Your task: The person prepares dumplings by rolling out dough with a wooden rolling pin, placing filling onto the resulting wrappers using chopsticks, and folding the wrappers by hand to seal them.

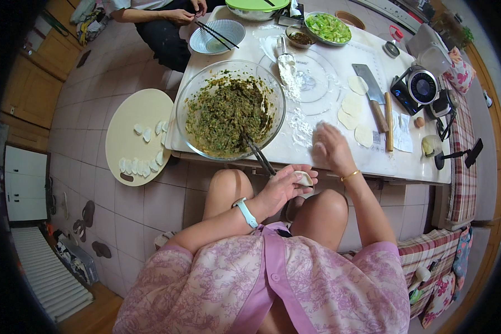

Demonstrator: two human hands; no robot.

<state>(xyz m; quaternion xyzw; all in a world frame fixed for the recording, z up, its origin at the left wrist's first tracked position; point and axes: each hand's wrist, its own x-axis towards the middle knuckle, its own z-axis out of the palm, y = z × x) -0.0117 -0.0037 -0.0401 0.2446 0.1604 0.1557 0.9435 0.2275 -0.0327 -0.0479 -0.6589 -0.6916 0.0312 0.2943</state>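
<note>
My left hand holds a folded dumpling at the table's front edge. Blurred by motion, my right hand is over the tabletop beside a patch of loose flour; nothing shows in it, and its fingers look extended. Close by on the left, a large glass bowl contains chopped green filling, with dark chopsticks leaning out towards my left hand. Several round dough wrappers lie to the right of the flour. Folded dumplings rest on a cream oval board left of the table.
A cleaver and a rolling pin lie right of the wrappers. A flour scoop, a sauce bowl and a bowl of chopped greens stand farther back. Another person's hands are beyond a striped bowl.
</note>
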